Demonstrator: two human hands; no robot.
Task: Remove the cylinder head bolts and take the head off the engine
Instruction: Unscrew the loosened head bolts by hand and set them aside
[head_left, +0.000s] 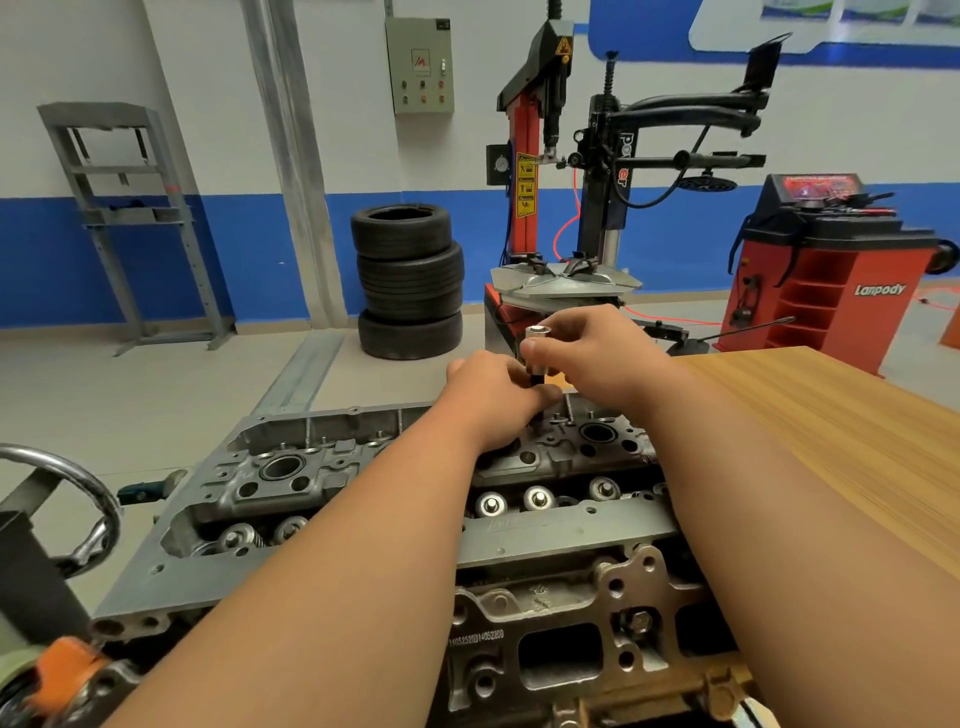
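Note:
The grey cylinder head lies across the engine on a stand in front of me, with valve springs and bolt holes showing. Both arms reach over it to its far side. My right hand pinches a shiny silver socket that stands upright above the head. Just below it, my left hand curls around the dark lower part of the same tool, close to the head's surface. The tool's lower end and any bolt under it are hidden by my fingers.
A wooden table stands to the right of the engine. A chrome handwheel of the stand sits at the left. Beyond are stacked tyres, a tyre changer, a red wheel balancer and a grey press frame.

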